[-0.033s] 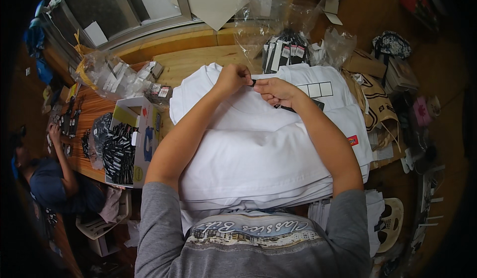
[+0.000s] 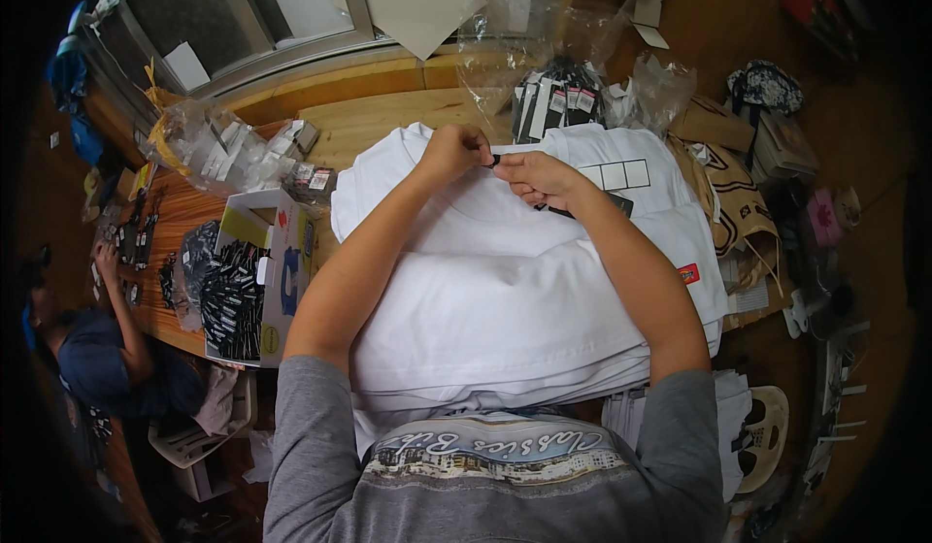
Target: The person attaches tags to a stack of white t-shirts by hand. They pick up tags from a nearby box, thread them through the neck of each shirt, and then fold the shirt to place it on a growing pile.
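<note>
Near the far edge of a stack of white T-shirts, my two hands meet fingertip to fingertip. My left hand is closed in a pinch on a small black piece, too small to tell its kind. From the other side my right hand pinches the same piece between thumb and forefinger, its other fingers curled. A black hang tag shows beside my right wrist, partly covered by it. Beyond that wrist, a printed row of outlined boxes marks the top shirt, and a small red label sits lower right.
Behind the shirts lie more black and white hang tags under clear plastic. A white box holding many black tags stands at left, near a plastic bag. Further left a co-worker sits at the table. Brown paper bags lie at right.
</note>
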Available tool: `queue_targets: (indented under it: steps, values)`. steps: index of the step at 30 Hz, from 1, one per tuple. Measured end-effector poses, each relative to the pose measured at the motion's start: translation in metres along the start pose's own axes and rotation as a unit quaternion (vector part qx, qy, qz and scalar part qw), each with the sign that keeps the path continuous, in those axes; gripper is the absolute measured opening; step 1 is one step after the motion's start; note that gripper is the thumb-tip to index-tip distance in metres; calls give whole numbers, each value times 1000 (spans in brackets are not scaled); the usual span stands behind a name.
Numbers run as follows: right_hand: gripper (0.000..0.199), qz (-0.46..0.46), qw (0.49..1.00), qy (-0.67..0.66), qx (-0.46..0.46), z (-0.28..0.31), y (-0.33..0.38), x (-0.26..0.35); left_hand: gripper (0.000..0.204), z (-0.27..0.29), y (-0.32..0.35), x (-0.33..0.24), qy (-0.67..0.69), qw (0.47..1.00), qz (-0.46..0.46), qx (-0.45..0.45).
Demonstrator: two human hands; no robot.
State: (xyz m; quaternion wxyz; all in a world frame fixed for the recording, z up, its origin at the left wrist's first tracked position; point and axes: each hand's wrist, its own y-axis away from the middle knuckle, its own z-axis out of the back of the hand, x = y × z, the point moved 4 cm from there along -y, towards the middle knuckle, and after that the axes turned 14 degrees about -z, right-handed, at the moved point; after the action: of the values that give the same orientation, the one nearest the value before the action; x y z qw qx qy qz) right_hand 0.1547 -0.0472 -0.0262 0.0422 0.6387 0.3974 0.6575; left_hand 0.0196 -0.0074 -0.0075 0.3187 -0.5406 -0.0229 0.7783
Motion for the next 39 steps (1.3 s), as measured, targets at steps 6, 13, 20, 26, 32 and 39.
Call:
queue_targets:
  steps: [6, 13, 20, 26, 32, 39]
  values:
    - [15, 7, 998, 13, -55, 5, -6, -1, 13, 19, 7, -1, -126, 991, 44, -11]
    - [18, -2, 999, -25, -38, 1, 4, 5, 18, 8, 13, -12, -219, 976, 13, 0]
    - [21, 29, 999, 4, -34, 3, -2, 4, 18, 7, 13, 3, -75, 995, 6, -64]
    - [20, 45, 997, 11, -69, 5, -2, 5, 20, 5, 11, -9, -143, 989, 46, -3]
    - [16, 76, 990, 54, -106, 6, 1, 11, 22, 10, 14, -7, -48, 994, 100, -12]
    - [14, 191, 941, 186, -207, 32, 12, 14, 17, 33, 23, 3, 231, 947, 196, -111]
